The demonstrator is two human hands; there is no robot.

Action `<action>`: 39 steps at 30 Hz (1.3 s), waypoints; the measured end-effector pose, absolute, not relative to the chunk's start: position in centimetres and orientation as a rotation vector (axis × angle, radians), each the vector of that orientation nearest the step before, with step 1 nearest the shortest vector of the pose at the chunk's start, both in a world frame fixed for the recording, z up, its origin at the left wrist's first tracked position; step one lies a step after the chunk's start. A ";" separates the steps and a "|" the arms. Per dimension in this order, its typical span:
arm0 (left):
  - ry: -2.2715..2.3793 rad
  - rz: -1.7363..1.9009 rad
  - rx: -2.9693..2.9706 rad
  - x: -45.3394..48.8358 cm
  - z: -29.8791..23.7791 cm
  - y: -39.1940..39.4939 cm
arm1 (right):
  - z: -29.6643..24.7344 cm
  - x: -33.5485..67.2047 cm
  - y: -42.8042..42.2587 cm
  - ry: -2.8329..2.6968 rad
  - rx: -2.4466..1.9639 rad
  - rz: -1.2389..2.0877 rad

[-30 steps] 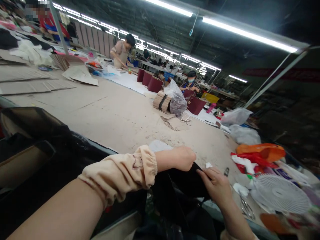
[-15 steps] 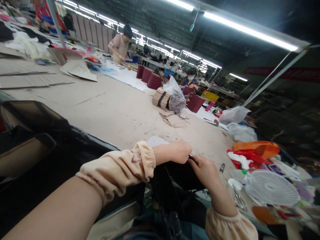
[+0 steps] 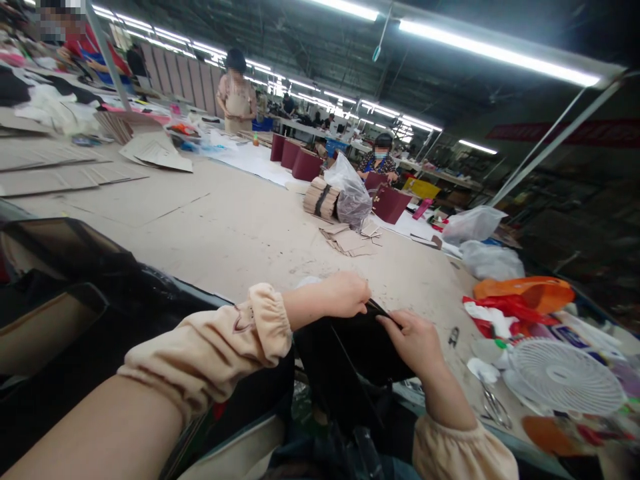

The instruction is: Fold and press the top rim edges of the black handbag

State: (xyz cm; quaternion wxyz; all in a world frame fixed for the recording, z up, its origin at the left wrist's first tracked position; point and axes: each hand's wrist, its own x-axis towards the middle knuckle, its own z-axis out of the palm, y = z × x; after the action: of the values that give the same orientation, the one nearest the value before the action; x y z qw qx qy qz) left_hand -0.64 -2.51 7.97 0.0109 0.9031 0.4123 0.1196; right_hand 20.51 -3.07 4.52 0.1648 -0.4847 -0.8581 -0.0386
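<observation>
A black bag-like piece [image 3: 350, 353] stands at the near edge of the long work table [image 3: 240, 227]. My left hand [image 3: 345, 293] is closed on its top edge, the forearm in a cream sleeve cover. My right hand [image 3: 413, 340] grips the same top edge from the right, fingers curled over the black material. The two hands sit close together, nearly touching. The lower part of the black piece drops out of sight below the table edge.
A white fan guard [image 3: 565, 377], scissors [image 3: 495, 407], and red and orange bags [image 3: 520, 297] lie at the right. Stacked card pieces [image 3: 323, 200], a clear plastic bag [image 3: 353, 193] and maroon boxes [image 3: 393, 203] stand further back. Black material [image 3: 90, 267] lies at left. Other people work beyond.
My right hand has moved from lying on the black piece to gripping its top edge beside the left hand. The far standing person has straightened up.
</observation>
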 end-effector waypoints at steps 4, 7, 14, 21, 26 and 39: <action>1.324 0.438 2.803 -0.6 7.4 -1.8 | 4.6 20.5 -3.1 -2.444 -1.366 -0.108; 1.326 0.478 2.795 -0.7 7.1 -1.5 | 4.6 20.5 -3.1 -2.447 -1.369 -0.080; 1.341 0.488 2.830 -0.6 6.9 -1.3 | 4.4 20.6 -2.8 -2.448 -1.403 -0.020; 1.328 0.451 2.845 -0.4 7.3 -1.4 | 4.7 21.1 -2.7 -2.479 -1.281 0.016; 1.347 0.423 2.830 -0.3 7.6 -1.6 | 4.5 21.0 -2.6 -2.485 -1.288 -0.043; 1.368 0.439 2.818 -0.2 7.3 -1.5 | 4.7 19.3 -2.0 -2.525 -1.425 -0.207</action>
State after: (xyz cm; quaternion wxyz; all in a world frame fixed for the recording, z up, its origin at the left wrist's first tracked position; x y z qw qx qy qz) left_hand -0.17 -1.49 7.29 -0.0108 0.8908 0.4326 0.1388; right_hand 19.34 -1.96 4.68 0.1172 -0.4869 -0.8627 -0.0706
